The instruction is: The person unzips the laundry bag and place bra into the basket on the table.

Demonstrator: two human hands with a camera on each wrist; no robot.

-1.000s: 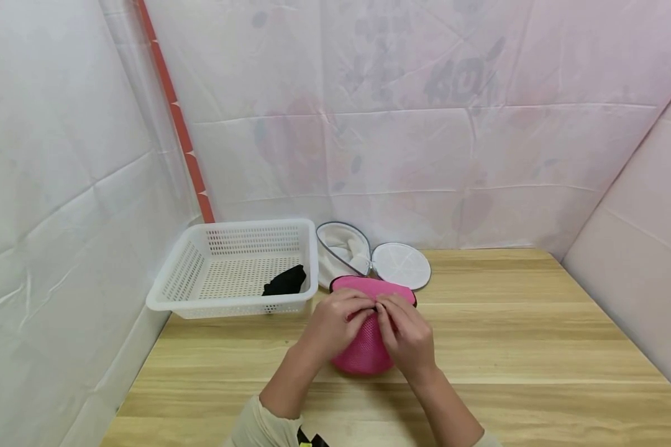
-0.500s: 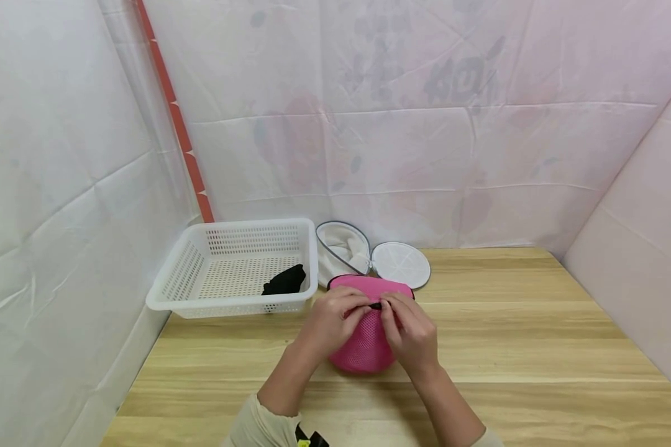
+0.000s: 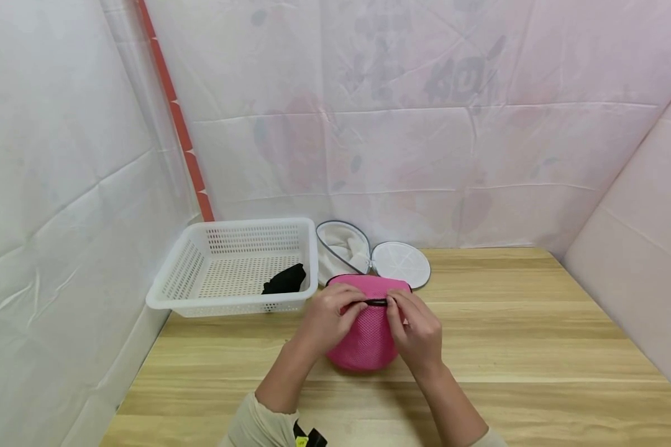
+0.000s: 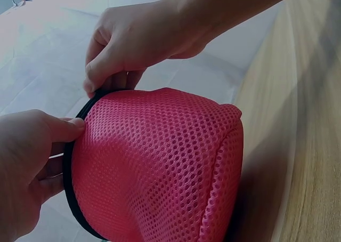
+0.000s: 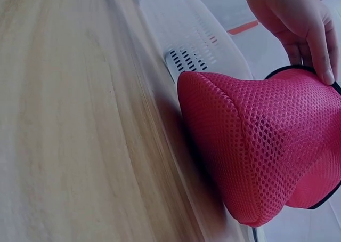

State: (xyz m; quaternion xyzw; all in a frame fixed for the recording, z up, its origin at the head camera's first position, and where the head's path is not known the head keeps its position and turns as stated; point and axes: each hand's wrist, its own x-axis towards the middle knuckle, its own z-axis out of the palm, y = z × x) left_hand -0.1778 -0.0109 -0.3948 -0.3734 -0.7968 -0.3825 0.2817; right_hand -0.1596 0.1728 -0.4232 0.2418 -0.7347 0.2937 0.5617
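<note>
A pink mesh laundry bag [image 3: 363, 341] with a black zipper rim [image 3: 376, 302] stands on the wooden table. My left hand [image 3: 331, 318] pinches that rim at its near left side, thumb on the outer mesh. A short way to the right, my right hand [image 3: 417, 330] pinches the same rim between thumb and fingers. Seen from the left wrist, the bag [image 4: 154, 162] bulges toward its round base, and both hands hold its black edge. The right wrist view has the left hand [image 5: 298, 23] at the rim; the bag's inside is mostly hidden.
At the back left sits a white perforated basket [image 3: 240, 307] with a black cloth item [image 3: 285, 280] in it. Behind the pink bag lie a white zippered mesh bag [image 3: 335, 264] and its round lid [image 3: 401, 264]. White sheeting [image 3: 391, 155] walls in the table [image 3: 509, 347].
My right hand has shifted slightly right along the rim, away from the left hand. More of the black zipper edge shows between them.
</note>
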